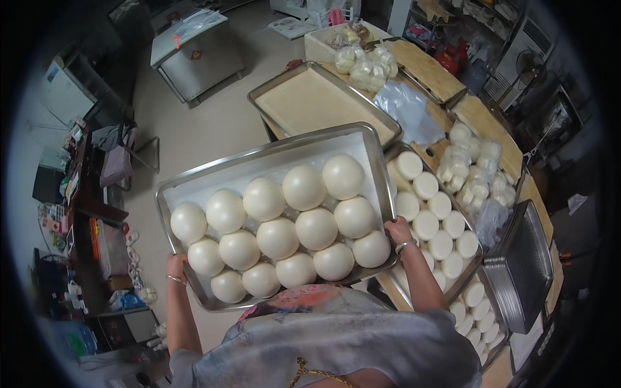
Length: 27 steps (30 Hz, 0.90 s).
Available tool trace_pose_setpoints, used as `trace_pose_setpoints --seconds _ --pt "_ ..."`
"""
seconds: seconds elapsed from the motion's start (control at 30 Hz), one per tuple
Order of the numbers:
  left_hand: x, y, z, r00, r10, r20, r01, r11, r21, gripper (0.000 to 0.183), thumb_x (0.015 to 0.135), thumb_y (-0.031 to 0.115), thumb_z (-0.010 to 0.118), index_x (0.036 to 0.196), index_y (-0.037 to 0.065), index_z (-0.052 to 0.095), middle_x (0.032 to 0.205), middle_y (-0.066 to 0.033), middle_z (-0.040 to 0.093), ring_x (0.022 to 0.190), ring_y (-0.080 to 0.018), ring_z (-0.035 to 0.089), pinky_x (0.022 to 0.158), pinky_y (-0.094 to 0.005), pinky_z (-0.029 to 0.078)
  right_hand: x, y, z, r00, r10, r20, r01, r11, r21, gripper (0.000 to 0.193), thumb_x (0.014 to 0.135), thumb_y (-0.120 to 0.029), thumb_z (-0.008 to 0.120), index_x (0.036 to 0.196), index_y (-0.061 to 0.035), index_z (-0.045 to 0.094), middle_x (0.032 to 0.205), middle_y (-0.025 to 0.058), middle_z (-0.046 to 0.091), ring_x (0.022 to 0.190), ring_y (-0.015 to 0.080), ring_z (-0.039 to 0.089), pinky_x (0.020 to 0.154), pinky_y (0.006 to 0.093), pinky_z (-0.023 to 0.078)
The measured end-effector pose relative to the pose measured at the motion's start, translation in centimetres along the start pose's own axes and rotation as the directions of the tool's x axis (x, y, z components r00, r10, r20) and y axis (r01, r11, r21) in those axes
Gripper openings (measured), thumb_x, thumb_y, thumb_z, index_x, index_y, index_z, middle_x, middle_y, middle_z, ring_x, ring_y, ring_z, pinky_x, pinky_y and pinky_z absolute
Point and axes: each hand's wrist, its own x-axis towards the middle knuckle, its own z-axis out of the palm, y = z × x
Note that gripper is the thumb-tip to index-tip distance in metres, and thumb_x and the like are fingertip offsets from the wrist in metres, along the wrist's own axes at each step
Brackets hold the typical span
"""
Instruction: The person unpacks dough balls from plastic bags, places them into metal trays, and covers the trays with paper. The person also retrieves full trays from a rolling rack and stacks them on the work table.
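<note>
The long wooden table point(498, 139) runs along the right side, from the upper middle to the lower right. On it lie, from far to near: a metal tray point(323, 100) filled with one flat pale slab, a clear plastic sheet point(407, 110), a heap of wrapped white pieces point(475, 171), and a tray of flat white discs point(440, 226) set in rows. An upturned empty tray point(521, 265) lies at the table's right edge. A steel cabinet point(194, 55) stands on the floor at upper left.

The carried tray point(278, 152) is held in the air, level with the chest, left of the table and partly over the disc tray. It is lined white and holds fourteen round white dough balls point(304, 226) in three touching rows.

The right hand point(400, 231) grips the tray's right rim, fingers curled closed over the edge; a bracelet sits on the wrist. The left hand point(176, 264) supports the tray's lower left corner from below; its fingers are hidden under the tray, so their spread cannot be told.
</note>
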Motion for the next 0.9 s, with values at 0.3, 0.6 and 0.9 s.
trace_pose_setpoints --seconds 0.3,0.6,0.9 --pt "20.9 16.2 20.6 0.949 0.020 0.314 -0.083 0.978 0.190 0.018 0.061 0.001 0.050 0.078 -0.003 0.051 0.064 -0.0069 0.050 0.053 -0.0187 0.047 0.048 -0.0327 0.038 10.9 -5.9 0.5 0.948 0.118 -0.296 -0.027 0.955 0.295 0.013 0.065 -0.010 0.057 0.058 -0.0002 0.053 0.053 -0.0005 0.048 0.046 0.0098 0.040 0.042 0.0301 0.030" --pt "43.9 31.7 49.2 0.792 0.108 0.601 -0.249 0.956 0.157 0.020 0.062 0.000 0.053 0.082 -0.004 0.053 0.069 -0.0088 0.053 0.056 -0.0191 0.048 0.050 -0.0328 0.040 25.1 -11.3 2.4 0.740 0.249 -0.625 -0.304 0.953 0.020 0.023 0.062 -0.019 0.059 0.068 0.0036 0.061 0.062 0.0136 0.061 0.056 0.0219 0.058 0.050 0.0349 0.043" --pt "47.7 47.7 69.5 0.190 0.371 0.909 -0.344 0.892 -0.292 0.034 0.088 0.025 0.050 0.112 0.001 0.056 0.111 -0.0103 0.058 0.106 -0.0205 0.052 0.094 -0.0342 0.041 38.6 -24.5 -0.2 0.431 0.067 -0.900 0.585 0.738 0.335 0.018 0.071 -0.012 0.061 0.085 -0.0009 0.062 0.080 0.0046 0.064 0.069 0.0231 0.058 0.066 0.0349 0.046"
